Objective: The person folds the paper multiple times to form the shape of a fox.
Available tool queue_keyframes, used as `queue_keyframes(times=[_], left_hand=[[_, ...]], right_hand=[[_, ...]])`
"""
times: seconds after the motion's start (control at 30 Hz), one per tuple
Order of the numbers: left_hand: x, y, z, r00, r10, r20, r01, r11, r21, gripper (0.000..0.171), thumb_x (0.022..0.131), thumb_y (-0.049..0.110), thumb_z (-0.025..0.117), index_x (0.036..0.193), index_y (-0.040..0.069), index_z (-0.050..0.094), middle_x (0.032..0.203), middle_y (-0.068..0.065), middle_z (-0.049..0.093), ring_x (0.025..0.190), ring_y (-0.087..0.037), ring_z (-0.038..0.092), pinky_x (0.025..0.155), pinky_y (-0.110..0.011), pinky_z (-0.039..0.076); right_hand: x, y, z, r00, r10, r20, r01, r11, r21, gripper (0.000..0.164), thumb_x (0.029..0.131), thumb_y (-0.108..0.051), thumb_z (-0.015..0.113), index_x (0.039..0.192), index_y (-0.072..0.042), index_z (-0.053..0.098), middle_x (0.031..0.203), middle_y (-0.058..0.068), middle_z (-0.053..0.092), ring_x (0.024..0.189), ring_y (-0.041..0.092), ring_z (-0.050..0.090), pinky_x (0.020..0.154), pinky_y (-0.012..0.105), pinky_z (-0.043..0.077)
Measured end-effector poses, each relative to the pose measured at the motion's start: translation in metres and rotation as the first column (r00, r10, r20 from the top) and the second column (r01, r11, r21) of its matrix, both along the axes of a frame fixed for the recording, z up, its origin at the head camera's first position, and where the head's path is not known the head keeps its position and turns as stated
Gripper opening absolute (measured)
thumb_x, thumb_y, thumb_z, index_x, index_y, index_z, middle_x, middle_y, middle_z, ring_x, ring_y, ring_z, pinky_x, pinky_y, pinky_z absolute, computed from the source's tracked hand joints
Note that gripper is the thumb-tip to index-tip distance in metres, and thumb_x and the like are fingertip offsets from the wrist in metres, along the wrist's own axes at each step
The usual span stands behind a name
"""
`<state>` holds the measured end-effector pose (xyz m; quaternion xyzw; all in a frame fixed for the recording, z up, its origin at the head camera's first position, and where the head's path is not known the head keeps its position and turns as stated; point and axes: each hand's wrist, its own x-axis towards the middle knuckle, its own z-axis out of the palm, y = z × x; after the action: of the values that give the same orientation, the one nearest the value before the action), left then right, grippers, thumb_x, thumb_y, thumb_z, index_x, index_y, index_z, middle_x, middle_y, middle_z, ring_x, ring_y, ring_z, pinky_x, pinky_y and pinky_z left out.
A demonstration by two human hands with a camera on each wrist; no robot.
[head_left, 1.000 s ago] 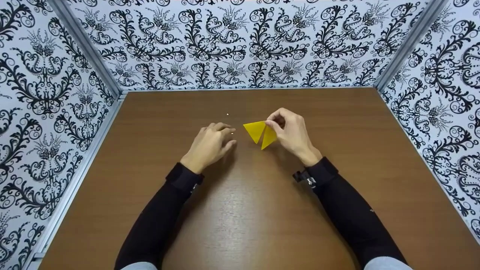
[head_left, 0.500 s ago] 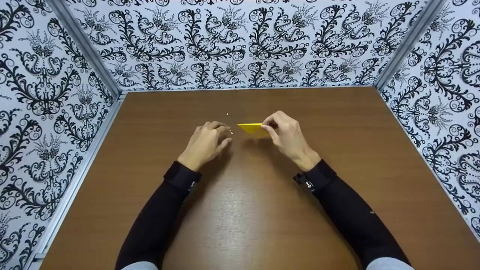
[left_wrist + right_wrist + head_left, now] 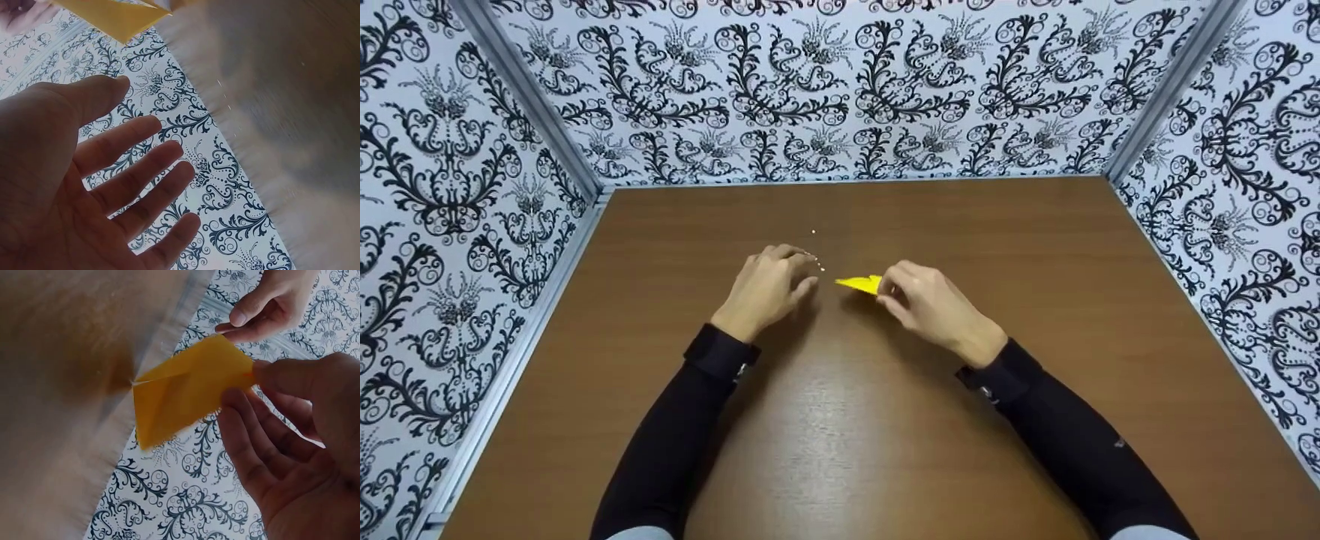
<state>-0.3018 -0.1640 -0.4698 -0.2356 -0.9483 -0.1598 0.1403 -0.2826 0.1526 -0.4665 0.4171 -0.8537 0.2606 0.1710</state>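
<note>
A folded piece of yellow paper (image 3: 858,284) is pinched between the thumb and fingers of my right hand (image 3: 934,307), just above the table. In the right wrist view the folded paper (image 3: 185,391) shows a crease and a pointed corner close to the tabletop. My left hand (image 3: 765,289) hovers to the left of the paper, apart from it. The left wrist view shows the left hand (image 3: 112,169) with spread, relaxed fingers and nothing in them; part of the paper (image 3: 121,19) appears at the top.
Small white specks (image 3: 821,268) lie on the brown wooden table (image 3: 825,420) near the left fingertips. Patterned black-and-white panels (image 3: 787,82) with metal frame posts (image 3: 529,97) enclose the table at the back and both sides.
The right hand has come nearer and lower with the folded paper, which has turned from showing two flaps to lying nearly edge-on. The left hand has shifted slightly left.
</note>
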Motion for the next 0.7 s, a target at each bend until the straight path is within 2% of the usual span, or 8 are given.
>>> queue_keyframes(times=[0.17,0.4,0.53,0.7], left_hand=[[0.000,0.000,-0.002,1.000,-0.010,0.004,0.010,1.000,0.001,0.038,0.111,0.030,0.079,0.142,0.008,0.081,0.148,-0.017,0.080,0.132,-0.046,0.075,0.112,-0.065,0.062],[0.000,0.000,-0.003,1.000,-0.013,0.024,0.013,1.000,-0.008,0.039,0.113,0.031,0.078,0.144,0.008,0.081,0.150,-0.017,0.079,0.134,-0.046,0.074,0.113,-0.065,0.062],[0.000,0.000,-0.003,0.999,-0.007,0.033,0.008,1.000,-0.011,0.039,0.113,0.031,0.077,0.144,0.008,0.081,0.151,-0.016,0.078,0.135,-0.046,0.074,0.114,-0.065,0.062],[0.000,0.001,-0.002,0.999,-0.003,0.051,0.004,1.000,-0.010,0.039,0.113,0.032,0.077,0.144,0.008,0.081,0.152,-0.016,0.078,0.137,-0.046,0.073,0.115,-0.066,0.060]], right_hand=[[0.005,-0.001,-0.009,0.998,0.005,0.061,-0.010,0.996,0.092,0.011,0.105,-0.008,0.088,0.110,-0.002,0.081,0.107,0.014,0.080,0.090,0.028,0.078,0.080,0.038,0.071],[0.010,-0.006,-0.020,0.999,0.014,0.051,-0.024,0.981,0.190,0.008,0.102,-0.006,0.089,0.107,-0.004,0.084,0.105,0.012,0.078,0.091,0.027,0.080,0.084,0.040,0.072],[0.012,-0.008,-0.022,0.998,0.016,0.055,-0.028,0.976,0.217,0.009,0.100,-0.006,0.090,0.107,-0.003,0.085,0.106,0.012,0.078,0.091,0.027,0.082,0.083,0.039,0.072],[0.012,-0.009,-0.019,0.995,0.024,0.102,-0.044,0.979,0.199,0.011,0.100,-0.007,0.090,0.110,-0.002,0.086,0.106,0.013,0.079,0.089,0.029,0.080,0.081,0.042,0.071]])
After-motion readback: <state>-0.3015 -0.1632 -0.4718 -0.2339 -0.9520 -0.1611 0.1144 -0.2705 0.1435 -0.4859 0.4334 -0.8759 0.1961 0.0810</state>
